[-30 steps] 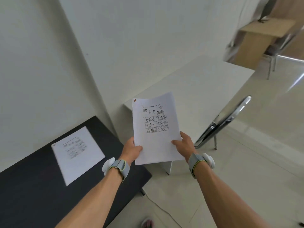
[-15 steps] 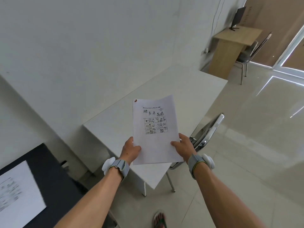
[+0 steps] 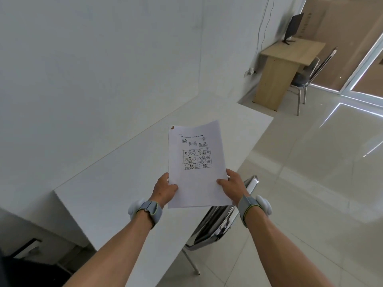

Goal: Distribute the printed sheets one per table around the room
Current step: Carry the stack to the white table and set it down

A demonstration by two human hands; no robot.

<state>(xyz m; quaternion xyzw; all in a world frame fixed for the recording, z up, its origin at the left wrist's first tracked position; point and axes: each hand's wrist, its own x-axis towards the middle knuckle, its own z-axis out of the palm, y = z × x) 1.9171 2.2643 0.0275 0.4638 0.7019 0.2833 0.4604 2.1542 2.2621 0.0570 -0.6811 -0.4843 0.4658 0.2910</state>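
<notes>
I hold a stack of printed sheets [image 3: 196,164], white with black cartoon panels, upright in front of me. My left hand [image 3: 163,189] grips its lower left edge and my right hand [image 3: 233,187] grips its lower right edge. Under and beyond the sheets stretches a long white table [image 3: 116,183] set against the white wall; I see no paper lying on it. How many sheets are in the stack cannot be told.
A chrome-framed chair [image 3: 223,222] is tucked at the white table's near right side. Farther back right stands a wooden desk [image 3: 290,56] with a dark monitor [image 3: 293,27] and another chair [image 3: 310,73]. Glossy tiled floor [image 3: 310,162] spreads to the right.
My view has swung right and forward: the black table with its laid sheet has slid out of view at the lower left, and the white table now fills the middle. Both hands still hold the stack.
</notes>
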